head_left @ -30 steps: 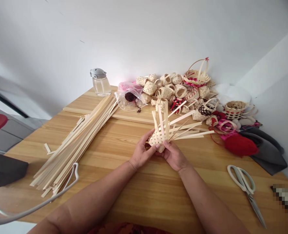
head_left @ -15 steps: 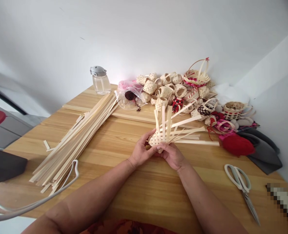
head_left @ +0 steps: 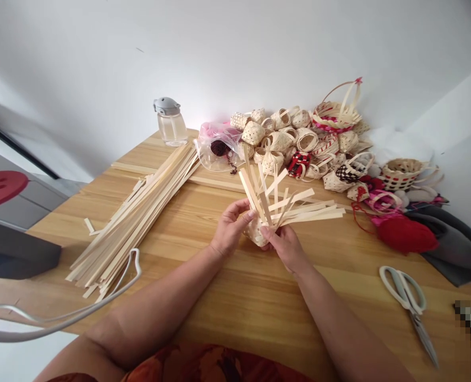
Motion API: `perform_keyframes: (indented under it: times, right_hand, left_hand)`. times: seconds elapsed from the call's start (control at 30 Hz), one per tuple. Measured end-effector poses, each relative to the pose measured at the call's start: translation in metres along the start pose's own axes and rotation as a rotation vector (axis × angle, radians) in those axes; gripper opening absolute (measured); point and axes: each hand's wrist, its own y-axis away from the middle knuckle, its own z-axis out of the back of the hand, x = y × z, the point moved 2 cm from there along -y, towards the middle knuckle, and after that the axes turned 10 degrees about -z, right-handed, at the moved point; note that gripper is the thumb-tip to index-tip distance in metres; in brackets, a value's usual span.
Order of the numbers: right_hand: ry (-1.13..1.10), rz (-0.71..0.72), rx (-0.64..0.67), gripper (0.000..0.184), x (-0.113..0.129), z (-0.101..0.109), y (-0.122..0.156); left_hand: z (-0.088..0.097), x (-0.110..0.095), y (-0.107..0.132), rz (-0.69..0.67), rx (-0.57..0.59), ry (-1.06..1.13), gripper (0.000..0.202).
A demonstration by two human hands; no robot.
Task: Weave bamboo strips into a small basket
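Note:
Both hands hold a small half-woven bamboo basket (head_left: pixel 256 232) above the wooden table (head_left: pixel 203 297). Its loose pale strips (head_left: pixel 299 207) fan up and out to the right. My left hand (head_left: pixel 229 231) grips the basket's left side, thumb pressed on a strip near its rim. My right hand (head_left: pixel 285 246) pinches the lower right side, fingers closed on the weave.
A long bundle of bamboo strips (head_left: pixel 139 212) lies at the left. A heap of finished little baskets (head_left: pixel 310 143) fills the far corner, with a clear jar (head_left: pixel 170 122) and a plastic bag (head_left: pixel 217 151). Red yarn (head_left: pixel 412 236) and scissors (head_left: pixel 410 307) lie at the right.
The basket has turned in my hands, so its loose strips lean more to the left and upward. The view has shifted slightly; my hands sit a bit closer.

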Motion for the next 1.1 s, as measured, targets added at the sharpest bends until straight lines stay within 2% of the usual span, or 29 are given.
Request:
perform_keyframes:
  times: [0.13, 0.3, 0.47, 0.7, 0.93, 1.1]
  right_hand:
    - [0.056, -0.004, 0.002, 0.045, 0.000, -0.002, 0.000]
    - [0.084, 0.018, -0.028, 0.044, 0.000, -0.004, 0.002]
    - [0.045, 0.002, 0.052, 0.045, -0.004, -0.004, 0.002]
    - [0.030, -0.021, 0.049, 0.051, -0.005, -0.004, 0.000]
    - [0.019, -0.022, 0.070, 0.045, -0.003, -0.003, 0.001]
    - [-0.056, -0.055, 0.093, 0.044, -0.002, 0.001, 0.000]
  left_hand:
    - [-0.002, 0.001, 0.000, 0.011, -0.022, 0.071, 0.029]
    - [-0.001, 0.002, 0.000, 0.013, 0.009, -0.044, 0.030]
    - [-0.004, -0.004, -0.001, 0.024, -0.005, -0.034, 0.037]
    - [-0.002, -0.006, -0.003, 0.044, 0.000, -0.074, 0.042]
    - [-0.002, -0.009, -0.004, 0.000, -0.014, -0.092, 0.035]
    - [-0.001, -0.008, -0.001, -0.019, 0.049, -0.105, 0.036]
